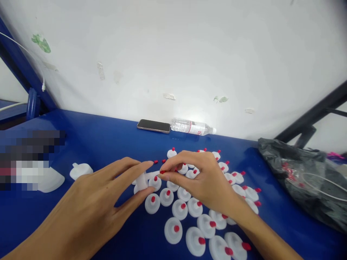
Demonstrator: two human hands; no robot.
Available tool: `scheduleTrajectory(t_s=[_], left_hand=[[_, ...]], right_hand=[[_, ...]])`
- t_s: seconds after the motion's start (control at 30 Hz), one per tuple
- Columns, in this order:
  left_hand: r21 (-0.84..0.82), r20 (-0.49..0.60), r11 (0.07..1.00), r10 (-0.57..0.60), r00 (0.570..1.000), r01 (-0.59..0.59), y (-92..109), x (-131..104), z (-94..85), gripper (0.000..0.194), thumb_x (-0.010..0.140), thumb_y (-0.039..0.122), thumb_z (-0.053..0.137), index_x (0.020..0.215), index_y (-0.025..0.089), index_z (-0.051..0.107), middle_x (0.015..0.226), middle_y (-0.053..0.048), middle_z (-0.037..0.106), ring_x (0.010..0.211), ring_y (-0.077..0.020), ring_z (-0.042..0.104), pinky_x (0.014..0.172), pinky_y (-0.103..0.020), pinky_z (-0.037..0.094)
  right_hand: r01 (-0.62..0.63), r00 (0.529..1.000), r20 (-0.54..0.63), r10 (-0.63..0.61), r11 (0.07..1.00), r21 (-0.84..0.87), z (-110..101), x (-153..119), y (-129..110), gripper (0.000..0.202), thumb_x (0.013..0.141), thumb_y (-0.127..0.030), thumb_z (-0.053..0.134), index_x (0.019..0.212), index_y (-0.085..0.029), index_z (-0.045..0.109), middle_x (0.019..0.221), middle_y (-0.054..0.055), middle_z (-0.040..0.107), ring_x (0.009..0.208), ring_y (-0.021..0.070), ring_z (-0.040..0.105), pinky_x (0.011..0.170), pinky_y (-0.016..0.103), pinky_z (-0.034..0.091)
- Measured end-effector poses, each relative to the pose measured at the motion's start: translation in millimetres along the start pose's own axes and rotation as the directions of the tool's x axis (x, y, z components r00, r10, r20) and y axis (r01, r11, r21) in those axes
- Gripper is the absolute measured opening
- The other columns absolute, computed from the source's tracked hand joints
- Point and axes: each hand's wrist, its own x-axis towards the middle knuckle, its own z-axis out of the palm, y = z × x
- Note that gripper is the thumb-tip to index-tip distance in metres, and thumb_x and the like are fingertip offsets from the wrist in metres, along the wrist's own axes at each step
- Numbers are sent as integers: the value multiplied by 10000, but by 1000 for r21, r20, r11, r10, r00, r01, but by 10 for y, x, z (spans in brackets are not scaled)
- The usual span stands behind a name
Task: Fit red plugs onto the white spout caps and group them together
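My left hand [105, 196] is closed around a white plastic nozzle cap [141, 182], held sideways between thumb and fingers with its spout pointing right. A small red tip cap [162, 172] is pinched between the thumb and forefinger of my right hand [204, 177], at the end of that spout. Whether the tip is seated on it, I cannot tell. Under and around my hands stand several white nozzle caps with red tips, one of them a front nozzle cap [173, 231]. Behind my fingers lies a loose red tip [155, 161], with another beside it.
On the blue table [108, 126], a phone [153, 126] and a clear bottle [192, 127] lie along the white wall. An untipped white nozzle cap [80, 171] sits at left, near a blurred patch. A black plastic bag [298, 180] with red pieces is at right.
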Motion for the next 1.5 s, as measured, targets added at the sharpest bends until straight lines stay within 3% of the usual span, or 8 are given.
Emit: scheduleTrajectory(t_s=[0.13, 0.43, 0.63, 0.83, 1.0, 1.3, 1.4, 1.5], left_hand=[[-8, -6, 1000, -9, 1000, 9, 25, 16, -22, 396, 1181, 563, 481, 1398, 311, 695, 1140, 28, 831, 853, -132, 829, 471, -216, 494], [-36, -15, 999, -20, 1000, 20, 43, 30, -40, 367, 1175, 549, 505, 1388, 325, 702, 1116, 30, 830, 836, -141, 824, 628, -215, 608], [13, 10, 1000, -9, 1000, 9, 39, 1, -14, 408, 1182, 548, 481, 1518, 357, 610, 1239, 33, 822, 1028, -166, 845, 791, -214, 664], [65, -138, 996, 77, 987, -69, 40, -18, -32, 316, 1176, 417, 548, 1451, 302, 654, 1252, 9, 817, 1103, -167, 834, 1010, -231, 662], [86, -135, 991, 112, 985, -101, 86, -3, -20, 330, 1155, 311, 599, 1477, 254, 646, 1293, -17, 802, 1109, -171, 824, 947, -235, 659], [50, -196, 998, -15, 980, 26, 216, -181, -8, 285, 1138, 409, 637, 1418, 380, 685, 1317, 101, 810, 1003, -131, 815, 881, -283, 610], [15, -210, 998, -54, 976, 59, 245, -137, -17, 274, 1136, 495, 618, 1385, 411, 693, 1265, 117, 818, 980, -131, 815, 851, -267, 635], [-56, -120, 998, -30, 992, 23, 252, -34, 4, 227, 1146, 480, 605, 1332, 370, 674, 1143, 99, 832, 905, -113, 818, 805, -210, 653]], right_hand=[[-7, 1000, 9, 6, 1000, 21, -14, 3, -8, 61, 1002, -249, 882, 947, -263, 862, 901, -22, 867, 787, 159, 798, 739, 273, 644], [26, 999, -24, -25, 998, 65, 19, 12, 6, 117, 970, -154, 902, 1002, -266, 886, 954, -25, 886, 828, 158, 811, 747, 264, 632], [5, 1000, 18, -6, 999, 48, 26, 5, 35, 119, 969, -140, 907, 964, -257, 886, 905, -39, 882, 780, 142, 807, 702, 232, 599], [238, 971, 56, -233, 963, -129, 37, 2, 99, 178, 1140, -304, 730, 1015, -215, 819, 914, -8, 864, 780, 128, 773, 744, 231, 584], [309, 951, 114, -287, 905, -292, 79, -38, 124, 378, 1233, -370, 518, 1008, -189, 763, 841, 15, 810, 740, 141, 709, 705, 245, 540], [336, 936, 164, -312, 931, -145, 65, -84, 8, 270, 1102, -40, 560, 897, -174, 673, 748, -28, 701, 686, 113, 577, 709, 225, 468], [330, 934, 189, -303, 935, -131, 21, -75, -69, 299, 1118, -45, 562, 870, -183, 655, 750, -47, 696, 662, 97, 546, 697, 217, 445], [309, 942, 185, -279, 937, -164, -19, -59, -115, 312, 1176, -156, 585, 881, -184, 682, 768, -47, 715, 677, 93, 564, 689, 217, 432]])
